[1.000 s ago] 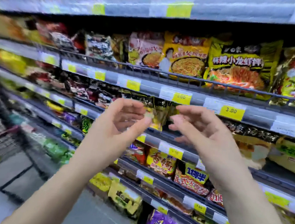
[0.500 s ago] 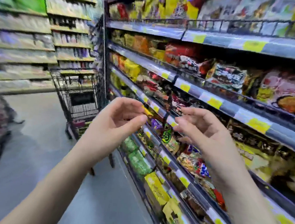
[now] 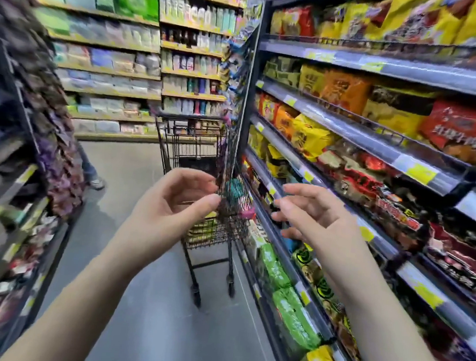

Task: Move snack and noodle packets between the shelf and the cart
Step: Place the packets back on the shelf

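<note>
Black wire cart (image 3: 222, 222), glossy packets (image 3: 294, 318)

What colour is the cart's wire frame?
Black. The cart shows only in the head view, standing beside the shelf.

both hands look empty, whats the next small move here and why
Probably step forward and reach the left hand toward the black wire shopping cart: both hands hold nothing, the right hand is beside the grey metal shelf of noodle packets, and the cart stands ahead beyond them.
</note>
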Motion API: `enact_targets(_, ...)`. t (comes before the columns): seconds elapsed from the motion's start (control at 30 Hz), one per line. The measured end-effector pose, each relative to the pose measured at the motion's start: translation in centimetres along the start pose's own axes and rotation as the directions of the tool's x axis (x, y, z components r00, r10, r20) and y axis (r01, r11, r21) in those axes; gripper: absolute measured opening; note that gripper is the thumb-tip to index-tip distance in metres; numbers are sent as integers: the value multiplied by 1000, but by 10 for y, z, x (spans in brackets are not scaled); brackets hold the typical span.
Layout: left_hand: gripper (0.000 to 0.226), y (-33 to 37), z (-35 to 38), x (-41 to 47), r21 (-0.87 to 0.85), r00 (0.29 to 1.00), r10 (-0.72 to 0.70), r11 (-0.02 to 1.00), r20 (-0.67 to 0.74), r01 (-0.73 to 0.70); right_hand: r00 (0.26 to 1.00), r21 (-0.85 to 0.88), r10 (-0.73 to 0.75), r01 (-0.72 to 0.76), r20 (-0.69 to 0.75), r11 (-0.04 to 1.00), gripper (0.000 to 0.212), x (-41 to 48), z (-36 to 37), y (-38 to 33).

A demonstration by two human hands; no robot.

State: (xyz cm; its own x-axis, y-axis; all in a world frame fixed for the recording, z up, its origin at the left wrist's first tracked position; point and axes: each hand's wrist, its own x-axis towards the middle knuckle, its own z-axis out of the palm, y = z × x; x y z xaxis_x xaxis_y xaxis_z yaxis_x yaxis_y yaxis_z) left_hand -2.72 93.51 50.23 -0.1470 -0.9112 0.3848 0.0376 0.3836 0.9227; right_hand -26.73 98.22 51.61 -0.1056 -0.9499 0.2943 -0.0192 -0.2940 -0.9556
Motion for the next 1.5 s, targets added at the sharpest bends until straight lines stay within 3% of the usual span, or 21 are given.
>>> enact_targets(0.33,36,-75,-70,100,41,994,-74,996,-82,78,990,36,70,-75,126,997,34,136,62,78)
enact_targets(0.47,35,-114,-77,146,61,987,-110,991,-114,118,981,54,91,-101,170,993,27,197,66,119)
enact_targets(0.67,35,-190,-73,245,111,969,-165,976,-181,187,971,89,123,-143,205,986,38,317,59,191)
enact_targets(0.8,37,-238,-62,319,127,944,-254,950,-212,285,948,81,180,-208,263,975,34,400,44,234)
enact_targets(1.07,31,-330,-61,407,85,863,-431,881,-264,466,898,64,296,-333,325,941,21,512,32,320)
enact_targets(1.23,46,-387,-72,438,50,808,-528,829,-263,558,850,27,398,-433,345,901,23,547,38,374)
enact_targets(1.4,44,-470,-74,458,66,689,-671,702,-276,710,791,-20,523,-546,318,837,23,568,44,445)
enact_targets(1.5,45,-528,-71,468,174,611,-734,588,-297,790,764,-19,577,-598,288,802,27,577,48,485)
